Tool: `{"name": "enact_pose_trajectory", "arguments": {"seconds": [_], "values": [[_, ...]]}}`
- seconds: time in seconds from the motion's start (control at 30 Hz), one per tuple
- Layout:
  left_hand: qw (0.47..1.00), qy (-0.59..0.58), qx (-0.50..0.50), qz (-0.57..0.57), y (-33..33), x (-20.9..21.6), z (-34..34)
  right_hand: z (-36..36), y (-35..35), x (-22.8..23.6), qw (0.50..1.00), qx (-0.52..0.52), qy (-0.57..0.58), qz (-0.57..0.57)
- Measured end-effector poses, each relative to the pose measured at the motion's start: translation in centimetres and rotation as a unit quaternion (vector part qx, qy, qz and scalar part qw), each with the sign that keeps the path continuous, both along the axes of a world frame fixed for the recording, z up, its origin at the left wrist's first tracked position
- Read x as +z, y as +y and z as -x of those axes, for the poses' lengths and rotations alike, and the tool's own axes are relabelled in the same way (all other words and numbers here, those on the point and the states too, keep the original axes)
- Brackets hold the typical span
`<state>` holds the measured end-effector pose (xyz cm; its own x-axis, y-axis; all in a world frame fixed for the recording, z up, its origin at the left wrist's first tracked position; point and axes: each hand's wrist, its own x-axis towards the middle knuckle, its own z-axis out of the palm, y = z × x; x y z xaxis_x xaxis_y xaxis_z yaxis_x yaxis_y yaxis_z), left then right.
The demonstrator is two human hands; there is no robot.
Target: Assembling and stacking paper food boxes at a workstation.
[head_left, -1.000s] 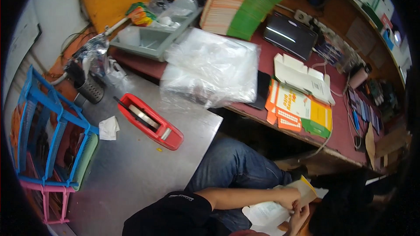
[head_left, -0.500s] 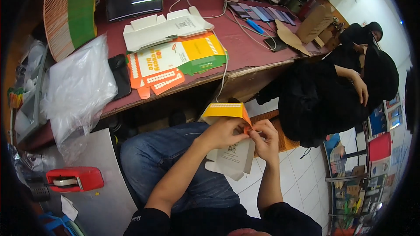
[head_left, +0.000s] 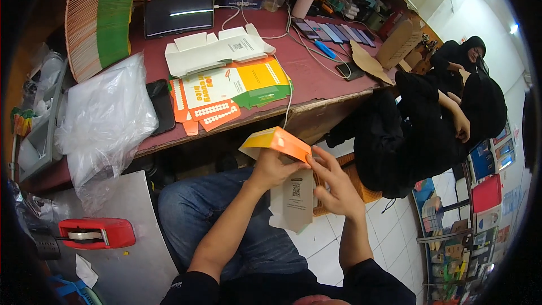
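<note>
A part-folded cardboard box, yellow and orange outside and white inside, is held above my lap. My left hand is closed on it, thumb along the folded orange side and the other fingers partly hidden behind. At the box's right end, my right hand has its fingers stretched out, their tips touching the orange edge, with the thumb apart. A white flap with a printed square code hangs down between my hands.
Flat box blanks lie on the dark red table, near a tall stack of blanks. Clear plastic bags drape over its front edge. A red tape dispenser sits left. Two people in black sit at right.
The box has tilted, bringing its orange side into view. My right hand has gone from pinching the orange flap to stretched fingers at the box's end. The view has shifted slightly.
</note>
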<state>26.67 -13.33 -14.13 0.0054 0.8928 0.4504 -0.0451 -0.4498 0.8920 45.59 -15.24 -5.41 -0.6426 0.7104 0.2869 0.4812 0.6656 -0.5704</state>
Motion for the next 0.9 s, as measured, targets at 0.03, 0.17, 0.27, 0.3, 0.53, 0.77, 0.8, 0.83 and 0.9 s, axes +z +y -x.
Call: {"name": "enact_pose_trajectory", "arguments": {"seconds": [0.03, 0.17, 0.27, 0.3, 0.53, 0.77, 0.8, 0.83, 0.9], "values": [[0.994, -0.106, 0.001, 0.003, 0.0, 0.0, -0.1, 0.4, 0.0, -0.1, 1.000, 0.002, 0.000, -0.003], [0.966, -0.238, -0.046, 0.096, -0.2, -0.3, -1.9, 1.7, 0.4, -1.1, 0.993, 0.079, 0.088, 0.006], [0.816, -0.499, -0.243, 0.162, -2.3, 1.6, -1.3, 2.1, 0.4, -1.6, 0.959, -0.070, 0.235, 0.143], [0.842, -0.467, -0.231, 0.141, -2.4, 1.7, -1.0, 2.0, 0.9, -1.3, 0.959, -0.068, 0.236, 0.141], [0.964, -0.229, -0.137, -0.009, -2.2, 1.1, 0.1, 3.8, 1.2, -1.8, 0.979, 0.065, 0.164, -0.101], [0.986, 0.030, -0.036, -0.162, -2.3, 0.6, 1.1, 4.4, 2.1, -0.4, 0.958, -0.014, 0.279, -0.059], [0.981, 0.065, -0.020, -0.182, -2.4, 0.5, 1.2, 4.5, 2.1, 0.4, 0.971, -0.021, 0.227, -0.074], [0.963, -0.170, -0.205, -0.036, -3.1, 2.1, 0.2, 4.5, 2.0, 1.1, 0.971, -0.025, 0.227, -0.075], [0.987, -0.090, -0.092, 0.094, -3.7, 4.6, -0.5, 4.9, 1.6, 2.2, 0.979, -0.035, 0.090, -0.181]]}}
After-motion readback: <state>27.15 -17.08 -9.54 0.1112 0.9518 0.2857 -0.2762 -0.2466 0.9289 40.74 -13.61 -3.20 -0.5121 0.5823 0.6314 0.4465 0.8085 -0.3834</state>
